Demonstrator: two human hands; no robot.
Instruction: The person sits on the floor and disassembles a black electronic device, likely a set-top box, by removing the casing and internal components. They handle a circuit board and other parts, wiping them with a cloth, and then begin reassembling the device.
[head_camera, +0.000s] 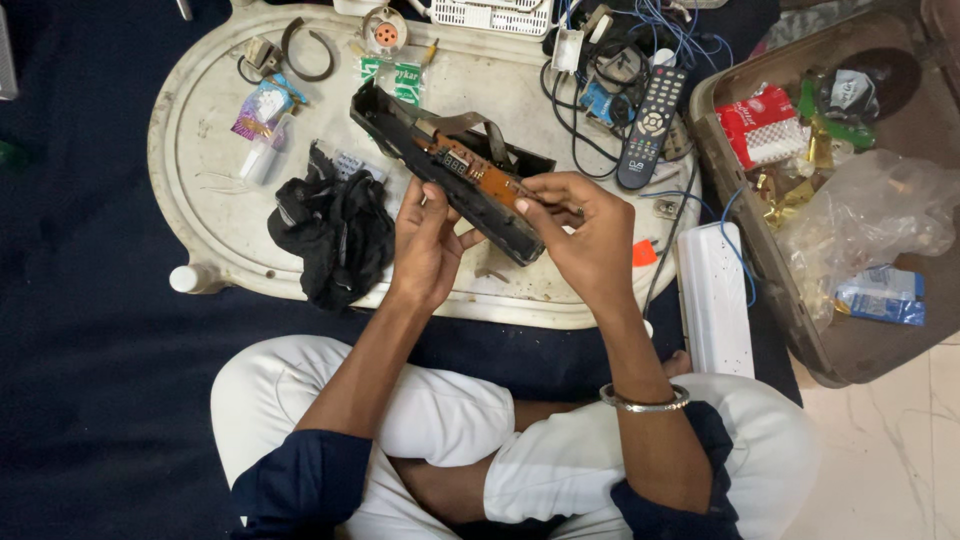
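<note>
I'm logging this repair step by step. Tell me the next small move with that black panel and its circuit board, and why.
Probably ease the near end of the orange circuit board up out of the long black panel. The right hand already pinches that end, the left hand braces the panel from below, and the board appears to sit in the panel with its ribbon cable attached.

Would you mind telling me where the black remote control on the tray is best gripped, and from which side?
Probably across its narrow width at the lower body, from above. The remote control lies flat on the white tray, long axis nearly upright in view. Cables crowd its upper left side, while its lower end looks clearer, so coming in from there seems safest.
</note>
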